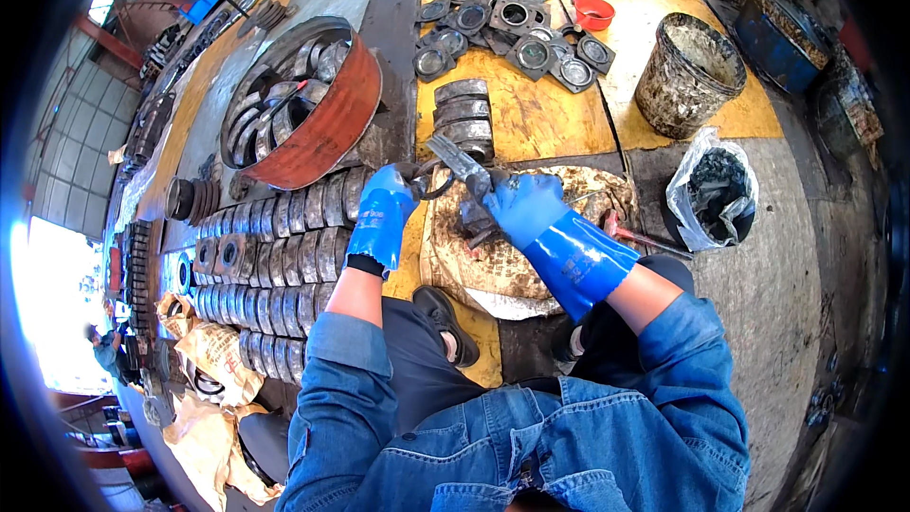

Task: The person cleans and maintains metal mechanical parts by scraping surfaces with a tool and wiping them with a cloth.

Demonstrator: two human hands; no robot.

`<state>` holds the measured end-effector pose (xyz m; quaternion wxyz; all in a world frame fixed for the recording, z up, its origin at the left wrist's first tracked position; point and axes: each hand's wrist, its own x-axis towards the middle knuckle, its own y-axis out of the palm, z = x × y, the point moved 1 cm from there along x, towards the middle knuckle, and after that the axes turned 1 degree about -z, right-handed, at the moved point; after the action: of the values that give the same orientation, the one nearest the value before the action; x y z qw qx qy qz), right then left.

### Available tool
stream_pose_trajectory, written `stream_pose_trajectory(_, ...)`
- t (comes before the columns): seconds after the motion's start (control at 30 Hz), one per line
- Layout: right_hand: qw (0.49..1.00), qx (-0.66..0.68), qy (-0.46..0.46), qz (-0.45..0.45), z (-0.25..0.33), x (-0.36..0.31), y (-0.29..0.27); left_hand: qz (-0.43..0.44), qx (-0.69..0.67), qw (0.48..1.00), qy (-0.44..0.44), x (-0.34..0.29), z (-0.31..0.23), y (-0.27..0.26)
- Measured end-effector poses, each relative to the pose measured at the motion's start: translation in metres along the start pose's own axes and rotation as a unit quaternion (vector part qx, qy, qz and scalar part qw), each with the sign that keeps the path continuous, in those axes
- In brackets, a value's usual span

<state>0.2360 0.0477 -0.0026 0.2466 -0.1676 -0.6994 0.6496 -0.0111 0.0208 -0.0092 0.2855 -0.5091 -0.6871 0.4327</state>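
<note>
Nearest the camera it's denim sleeves (351, 360) and a pair of dark shoes (441, 322), and then you get to the action: both hands in blue gloves over a grimy, cloth-covered round work stand (455, 270). The left hand (389, 197) has its fingers clamped on a dark ring (438, 193), which sits above the stand's left far part. The right hand (524, 207) is closed around a grey flat tool (457, 158), just right of the ring; can't make out each finger there. Tool's long axis runs on a slant, tip pointing away and to the left, butt end back toward the right palm. The ring looks roughly flat-on, so no real long axis on that one. My guess is we're mid-way through working the ring with the tool, so the next move would want a firm left grip and the tip brought onto the metal. Past that: curved metal pieces (464, 114) stacked up, then a heap of flat plates (512, 17) beside a red bowl (594, 12).
</note>
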Motion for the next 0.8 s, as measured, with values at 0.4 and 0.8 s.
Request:
stream_pose_trajectory(0.4,0.981,0.129,0.097,0.108,-0.007,0.002,-0.011,0.001,-0.240,0.968,-0.077,-0.009,-0.003,-0.012)
stream_pose_trajectory(0.8,0.847,0.509,0.137,0.076,-0.020,0.009,0.006,0.023,-0.191,0.980,-0.046,-0.010,-0.005,-0.016)
